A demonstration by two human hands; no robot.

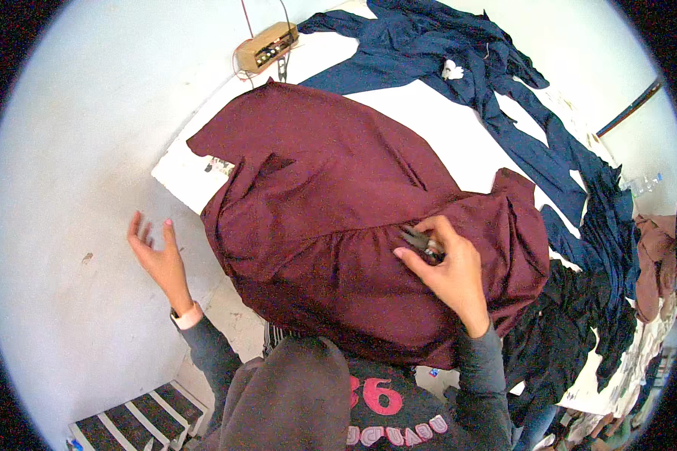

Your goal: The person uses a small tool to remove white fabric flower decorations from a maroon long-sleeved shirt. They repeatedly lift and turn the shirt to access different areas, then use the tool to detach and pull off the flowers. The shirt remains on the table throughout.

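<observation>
A maroon garment [338,191] with a gathered seam lies spread over the white tabletop [423,129], its near edge hanging over the table's front towards my body. My right hand [451,265] is over the gathered seam, its fingers curled around small dark thread snips [420,242]. The tips of the snips point left, close to the cloth; whether they touch it I cannot tell. Off the table's left side, my left hand [158,256] is raised in the air with fingers apart and nothing in it. A pale band circles that wrist.
Dark navy garments [395,51] lie along the back and right, with black cloth [553,327] nearer on the right. A brown box with wires [268,48] stands at the back left corner. The wall [79,169] is at left; a slatted rack [141,417] stands below it.
</observation>
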